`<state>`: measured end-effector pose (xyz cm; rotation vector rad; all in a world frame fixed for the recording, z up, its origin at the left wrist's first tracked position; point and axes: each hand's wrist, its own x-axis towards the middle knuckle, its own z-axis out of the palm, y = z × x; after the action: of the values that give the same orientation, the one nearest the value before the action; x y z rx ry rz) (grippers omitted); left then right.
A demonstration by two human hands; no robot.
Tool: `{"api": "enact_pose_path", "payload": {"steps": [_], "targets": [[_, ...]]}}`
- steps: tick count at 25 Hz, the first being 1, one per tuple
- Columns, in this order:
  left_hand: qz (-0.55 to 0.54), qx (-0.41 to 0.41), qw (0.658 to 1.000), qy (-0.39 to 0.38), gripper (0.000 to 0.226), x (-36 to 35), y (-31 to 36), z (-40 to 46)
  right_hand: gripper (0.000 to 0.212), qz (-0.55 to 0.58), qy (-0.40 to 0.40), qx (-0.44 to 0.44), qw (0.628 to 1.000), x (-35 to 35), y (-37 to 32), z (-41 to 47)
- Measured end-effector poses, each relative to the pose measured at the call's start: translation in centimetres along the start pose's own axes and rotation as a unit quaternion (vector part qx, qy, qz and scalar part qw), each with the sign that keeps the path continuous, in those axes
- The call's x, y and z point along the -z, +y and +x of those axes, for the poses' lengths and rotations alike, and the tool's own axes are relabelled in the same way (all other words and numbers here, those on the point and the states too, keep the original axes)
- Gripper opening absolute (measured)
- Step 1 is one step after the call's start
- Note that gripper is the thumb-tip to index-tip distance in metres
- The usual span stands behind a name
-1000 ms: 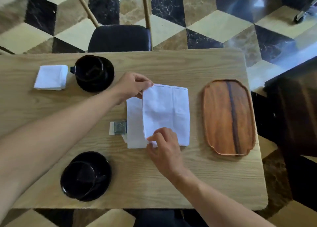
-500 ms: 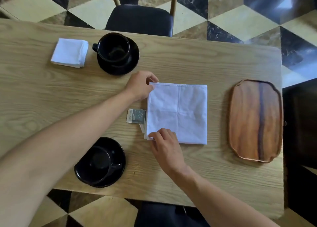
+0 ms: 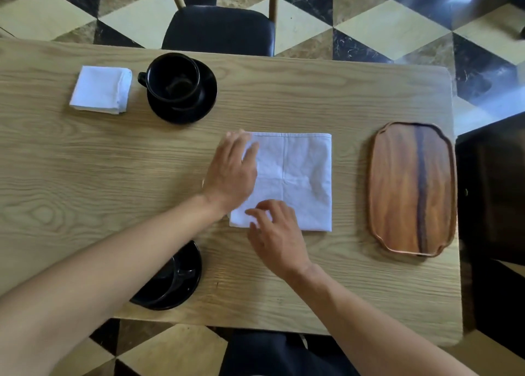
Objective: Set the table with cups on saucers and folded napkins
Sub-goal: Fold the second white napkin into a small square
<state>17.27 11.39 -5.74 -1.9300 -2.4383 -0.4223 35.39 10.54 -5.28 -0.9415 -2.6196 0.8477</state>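
napkin (image 3: 298,174) lying square, white, creased cloth (two folds crossing) | both hands pressing it flat-palmed, left (image 3: 231,174), right (image 3: 277,233) | grainy wood surface (image 3: 113,162)

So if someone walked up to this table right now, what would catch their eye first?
Probably the white napkin spread at the middle of the wooden table, with the left hand flat on its left edge and the right hand at its near corner. Next, the black cup and saucer at the far side beside a small folded napkin, and the bare wooden tray on the right.
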Motion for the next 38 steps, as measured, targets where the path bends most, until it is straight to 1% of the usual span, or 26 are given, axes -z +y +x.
{"api": "enact_pose_path", "payload": {"steps": [1, 2, 3, 5, 6, 8, 12, 16, 18, 20, 23, 25, 30, 32, 33, 34, 35, 36, 37, 38], "targets": [[-0.012, -0.027, 1.000, -0.005, 0.037, -0.2, 1.0, -1.8, 0.030, -0.010, 0.042, -0.030, 0.999, 0.5, 0.9, 0.3], [-0.031, -0.040, 0.999, -0.019, 0.040, -0.5, 1.8, -3.4, 0.031, -0.024, 0.068, -0.060, 0.996, 0.9, 1.8, 0.8], [-0.042, -0.046, 0.997, -0.037, 0.043, -0.8, 2.4, -4.8, 0.036, -0.041, 0.075, -0.079, 0.993, 1.4, 2.9, 1.3], [-0.026, -0.033, 0.996, -0.080, 0.050, -1.6, 3.5, -6.4, 0.053, -0.072, 0.030, -0.084, 0.993, 1.7, 4.8, 2.0], [-0.007, -0.018, 0.994, -0.104, 0.057, -1.9, 4.0, -6.7, 0.062, -0.089, -0.004, -0.073, 0.993, 1.6, 5.7, 1.9], [0.028, 0.001, 0.991, -0.134, 0.069, -2.6, 4.6, -6.8, 0.073, -0.131, -0.057, -0.043, 0.989, 1.4, 7.6, 1.4], [0.055, -0.005, 0.987, -0.149, 0.077, -3.6, 4.6, -7.0, 0.082, -0.182, -0.070, -0.014, 0.981, 1.3, 9.9, 0.8], [0.073, -0.011, 0.986, -0.152, 0.080, -3.8, 4.6, -7.3, 0.084, -0.171, -0.055, -0.029, 0.983, 1.2, 9.4, 1.3], [0.081, -0.011, 0.985, -0.150, 0.081, -3.8, 4.5, -7.2, 0.082, -0.163, -0.045, -0.012, 0.985, 1.6, 9.6, 3.0], [0.084, -0.010, 0.985, -0.148, 0.082, -4.0, 4.4, -7.3, 0.080, -0.180, -0.043, -0.008, 0.983, 2.3, 10.6, 4.8], [0.086, -0.016, 0.984, -0.156, 0.085, -4.2, 4.4, -7.3, 0.081, -0.210, -0.059, -0.031, 0.975, 2.8, 12.4, 6.0], [0.094, -0.013, 0.982, -0.161, 0.086, -4.1, 4.4, -7.4, 0.082, -0.214, -0.072, -0.030, 0.974, 2.6, 12.5, 6.1], [0.083, -0.005, 0.970, -0.228, 0.087, -2.7, 4.6, -6.7, 0.081, -0.215, -0.125, -0.049, 0.967, 3.5, 11.8, 6.4], [0.055, -0.014, 0.971, -0.230, 0.091, -1.7, 4.4, -6.5, 0.078, -0.203, -0.147, -0.064, 0.966, 4.5, 10.9, 6.9], [0.048, -0.032, 0.974, -0.221, 0.092, -0.9, 4.0, -6.7, 0.074, -0.188, -0.145, -0.061, 0.969, 5.2, 10.3, 6.6], [0.055, -0.065, 0.976, -0.202, 0.090, -0.2, 3.5, -7.1, 0.066, -0.174, -0.125, -0.042, 0.976, 5.8, 9.8, 5.8], [0.066, -0.106, 0.976, -0.179, 0.080, 0.4, 2.9, -7.4, 0.056, -0.167, -0.091, -0.003, 0.982, 6.5, 9.5, 4.8], [0.073, -0.147, 0.974, -0.158, 0.062, 0.9, 2.3, -8.0, 0.044, -0.162, -0.062, 0.034, 0.984, 7.1, 9.3, 3.5], [0.071, -0.180, 0.972, -0.135, 0.039, 1.4, 1.9, -8.7, 0.035, -0.160, -0.048, 0.054, 0.985, 7.6, 9.3, 1.8], [0.063, -0.199, 0.971, -0.120, 0.019, 2.0, 1.5, -9.2, 0.028, -0.154, -0.049, 0.053, 0.985, 8.0, 9.3, 0.3]]}}
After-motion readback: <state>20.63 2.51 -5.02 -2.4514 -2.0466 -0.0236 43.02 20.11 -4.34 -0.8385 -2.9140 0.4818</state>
